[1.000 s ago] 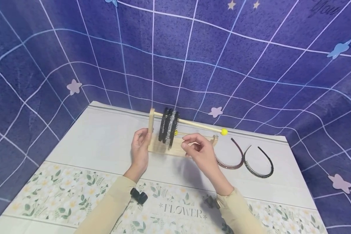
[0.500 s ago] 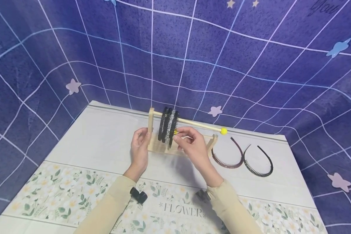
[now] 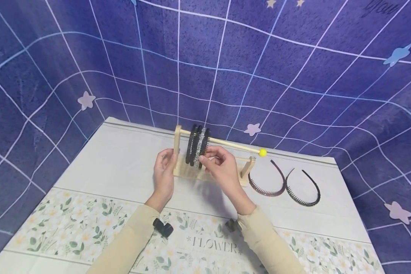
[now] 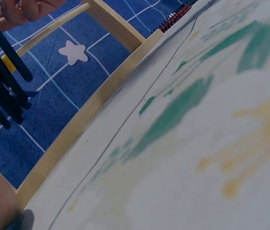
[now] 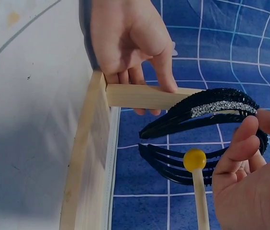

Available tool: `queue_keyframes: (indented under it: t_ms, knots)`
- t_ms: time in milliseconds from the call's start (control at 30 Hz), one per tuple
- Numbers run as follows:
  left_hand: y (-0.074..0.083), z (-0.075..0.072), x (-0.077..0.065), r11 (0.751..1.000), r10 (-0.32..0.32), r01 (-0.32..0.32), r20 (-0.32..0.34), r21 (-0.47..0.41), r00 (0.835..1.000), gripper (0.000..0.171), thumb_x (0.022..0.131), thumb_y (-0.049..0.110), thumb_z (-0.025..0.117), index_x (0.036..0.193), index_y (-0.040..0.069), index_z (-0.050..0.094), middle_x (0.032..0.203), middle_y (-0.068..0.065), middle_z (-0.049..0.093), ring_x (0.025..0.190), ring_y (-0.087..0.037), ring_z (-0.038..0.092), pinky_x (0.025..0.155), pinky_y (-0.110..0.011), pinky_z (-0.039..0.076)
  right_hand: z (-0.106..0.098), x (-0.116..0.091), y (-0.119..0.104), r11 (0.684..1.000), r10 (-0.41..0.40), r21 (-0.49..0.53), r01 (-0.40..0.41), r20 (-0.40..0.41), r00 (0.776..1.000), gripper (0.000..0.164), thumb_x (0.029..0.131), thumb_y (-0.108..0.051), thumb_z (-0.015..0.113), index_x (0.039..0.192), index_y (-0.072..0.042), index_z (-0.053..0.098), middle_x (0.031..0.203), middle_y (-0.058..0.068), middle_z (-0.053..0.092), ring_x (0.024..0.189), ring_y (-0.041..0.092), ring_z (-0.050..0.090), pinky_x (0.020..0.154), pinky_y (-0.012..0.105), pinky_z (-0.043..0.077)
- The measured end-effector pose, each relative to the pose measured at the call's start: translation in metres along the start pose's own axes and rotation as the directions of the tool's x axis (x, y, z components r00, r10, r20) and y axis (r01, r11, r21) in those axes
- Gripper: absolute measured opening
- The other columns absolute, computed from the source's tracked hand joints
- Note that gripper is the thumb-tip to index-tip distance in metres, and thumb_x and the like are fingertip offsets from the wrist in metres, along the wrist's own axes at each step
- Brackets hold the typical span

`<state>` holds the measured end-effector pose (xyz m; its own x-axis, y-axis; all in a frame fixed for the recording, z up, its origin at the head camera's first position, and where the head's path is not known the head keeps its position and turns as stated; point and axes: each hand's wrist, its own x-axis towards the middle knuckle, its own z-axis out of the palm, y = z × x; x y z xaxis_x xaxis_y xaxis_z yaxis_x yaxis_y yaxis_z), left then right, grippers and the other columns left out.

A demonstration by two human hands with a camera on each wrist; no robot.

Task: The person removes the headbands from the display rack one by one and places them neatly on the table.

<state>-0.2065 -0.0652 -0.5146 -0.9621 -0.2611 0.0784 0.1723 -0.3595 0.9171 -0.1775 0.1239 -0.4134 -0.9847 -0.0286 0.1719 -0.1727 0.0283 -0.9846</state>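
Observation:
Several dark headbands point(image 3: 191, 146), one with silver glitter point(image 5: 221, 106), hang side by side on the upper rod point(image 3: 233, 144) of a wooden rack point(image 3: 177, 146). With its fingers around the left upright, my left hand point(image 3: 163, 173) grips the rack; in the right wrist view that hand point(image 5: 130, 38) shows beyond the headbands. My right hand point(image 3: 222, 167) pinches the right side of the row of headbands, thumb at the silver band. In the right wrist view, a yellow ball point(image 5: 195, 159) tips the lower rod, in front of the headbands' open ends.
A reddish-brown toothed headband point(image 3: 268, 193) and a black one point(image 3: 306, 203) lie to the right of the rack. A yellow ball point(image 3: 262, 152) caps the upper rod. Behind the white, flower-printed tablecloth point(image 3: 123, 160) hangs a blue gridded curtain point(image 3: 205, 57).
My right hand has moved left, from in front of the rack's base up to the headbands, and its fingers now pinch there. The left hand stays on the upright.

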Motion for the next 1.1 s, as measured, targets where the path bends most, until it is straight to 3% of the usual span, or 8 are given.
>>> queue_keyframes:
  t_ms: [533,767,1100]
  knots:
    - [0.0,-0.001,-0.001,1.0,-0.008,0.008,-0.007,0.026,1.0,0.018,0.114,0.011,0.062,0.131,0.016,0.064,0.146,-0.011,0.071,0.14,-0.02,0.063,0.121,-0.034,0.046,-0.006,0.0,-0.006,0.999,-0.021,0.033,0.019,0.033,0.999,0.025,0.095,0.013,0.075,0.119,0.011,0.069,0.095,0.004,0.074,0.063,0.008,0.065,0.055,0.017,0.052]
    - [-0.001,-0.001,0.001,1.0,-0.005,0.005,0.006,0.027,1.0,0.018,0.115,0.013,0.061,0.131,0.019,0.063,0.146,-0.009,0.071,0.142,-0.022,0.062,0.123,-0.035,0.045,-0.015,-0.001,-0.011,0.999,-0.041,0.034,0.04,0.035,0.999,0.026,0.096,0.012,0.074,0.122,0.011,0.068,0.094,-0.002,0.074,0.062,0.008,0.065,0.05,0.017,0.045]
    - [-0.001,0.0,0.0,1.0,0.005,-0.005,0.003,0.004,1.0,0.017,0.114,0.011,0.063,0.128,0.021,0.065,0.138,-0.001,0.075,0.14,-0.02,0.063,0.121,-0.035,0.045,-0.028,-0.005,-0.024,0.997,-0.031,0.073,0.03,0.007,1.0,0.026,0.098,0.012,0.072,0.123,0.012,0.065,0.091,-0.004,0.072,0.063,0.007,0.064,0.053,0.018,0.046]
